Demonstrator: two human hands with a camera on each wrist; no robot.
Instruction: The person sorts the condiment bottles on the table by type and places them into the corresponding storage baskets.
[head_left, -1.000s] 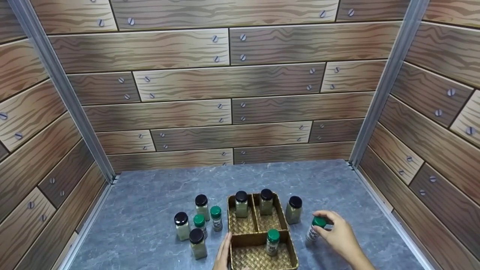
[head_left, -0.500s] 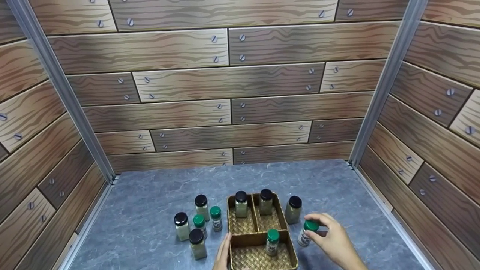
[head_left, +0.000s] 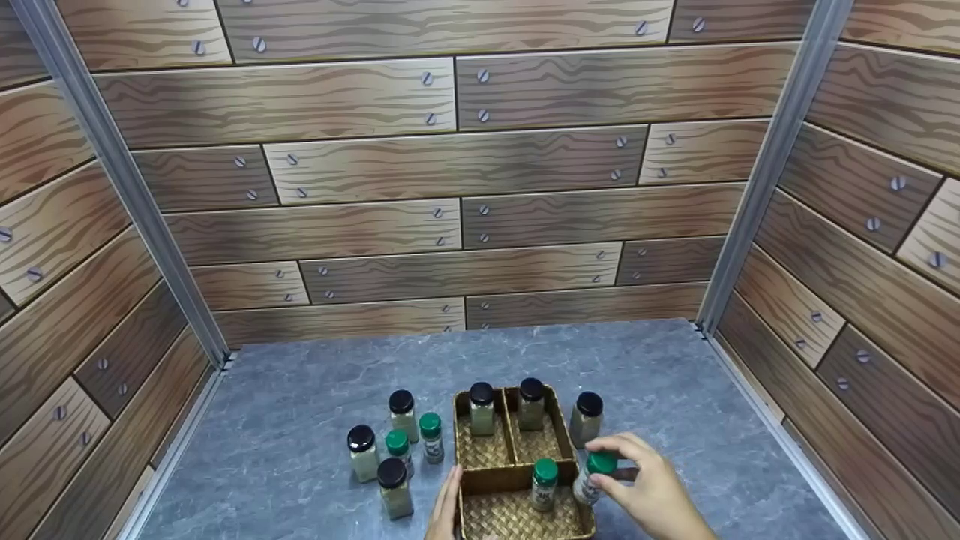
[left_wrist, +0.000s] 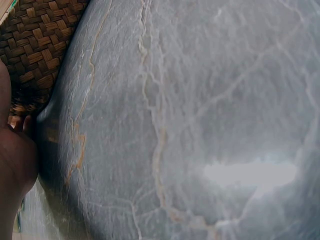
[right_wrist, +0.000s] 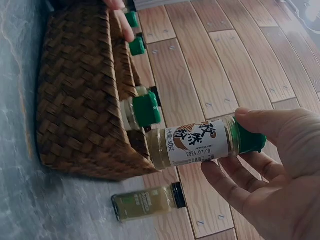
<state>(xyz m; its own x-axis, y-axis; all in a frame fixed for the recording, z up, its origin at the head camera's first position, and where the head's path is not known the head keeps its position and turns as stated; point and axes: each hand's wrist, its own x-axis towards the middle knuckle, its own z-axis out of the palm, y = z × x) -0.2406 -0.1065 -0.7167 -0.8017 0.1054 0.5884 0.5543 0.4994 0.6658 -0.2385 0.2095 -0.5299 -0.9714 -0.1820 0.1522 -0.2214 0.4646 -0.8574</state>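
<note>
My right hand (head_left: 646, 487) pinches a green-capped spice shaker (right_wrist: 197, 142) by its cap, tilted at the right rim of the woven basket (head_left: 495, 478). Its white label reads 30克 in the right wrist view. My left hand (head_left: 445, 506) holds the basket's near left corner, its fingers along the outer wall; a fingertip (right_wrist: 126, 26) shows over the rim in the right wrist view. Another green-capped shaker (head_left: 544, 484) stands in the front compartment. One black-capped jar (head_left: 482, 410) stands in the back left compartment, another black-capped jar (head_left: 531, 405) in the back right.
Right of the basket stands a black-capped jar (head_left: 586, 420), near my right hand. Several black-capped and green-capped bottles, among them a green-capped shaker (head_left: 432, 437), are grouped on the left of the grey marbled table (head_left: 300, 390). Wood-patterned walls (head_left: 450, 165) enclose the table.
My right hand has carried the green-capped shaker leftward from over the table on the right to the basket's right rim. The left hand and basket have stayed in place.
</note>
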